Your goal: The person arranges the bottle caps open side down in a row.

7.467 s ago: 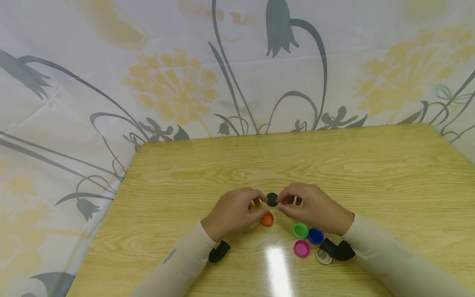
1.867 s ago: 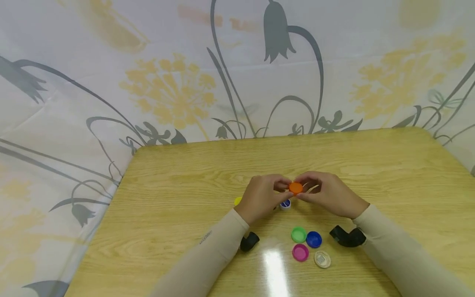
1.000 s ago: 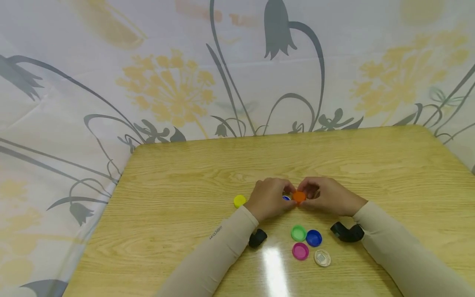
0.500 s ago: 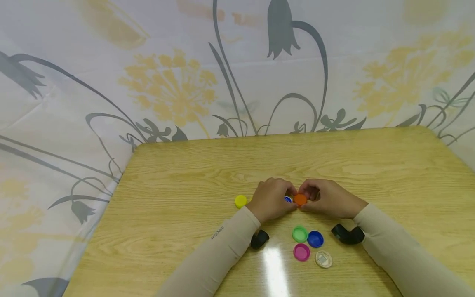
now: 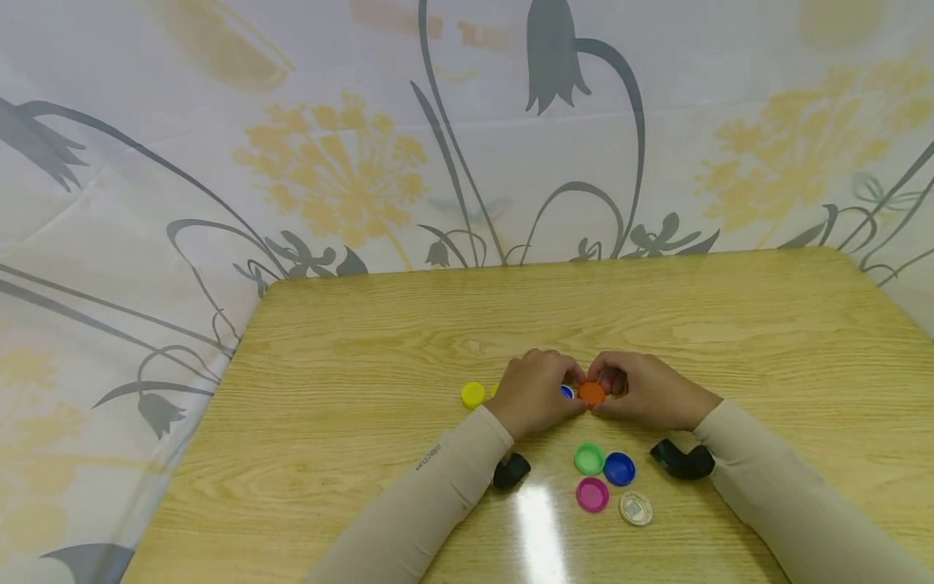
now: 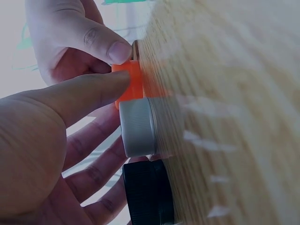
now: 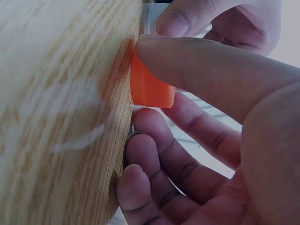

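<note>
An orange bottle cap (image 5: 592, 394) sits on the table at the right end of a row. My left hand (image 5: 536, 393) pinches its left side, the thumb flat along the cap's side in the left wrist view. From the right, my right hand (image 5: 649, 391) pinches the same cap between thumb and fingers. Right beside it stands a white cap (image 6: 138, 129) with a blue top, then a black cap (image 6: 147, 192), which my left hand hides in the head view. Further left lies a yellow cap (image 5: 473, 395); a second yellow one is mostly covered by that hand.
Nearer me lie a green cap (image 5: 589, 459), a blue cap (image 5: 619, 469), a pink cap (image 5: 592, 495) and a clear or beige round cap (image 5: 636, 508). Black wrist-camera mounts (image 5: 682, 460) sit under both wrists. A patterned curtain (image 5: 467, 130) borders the table's far edge.
Earlier both hands were at the black cap, with the orange one nearer me. The orange cap was then lifted, carried right and lowered beside the white-and-blue cap. Over the last half second little moves.
</note>
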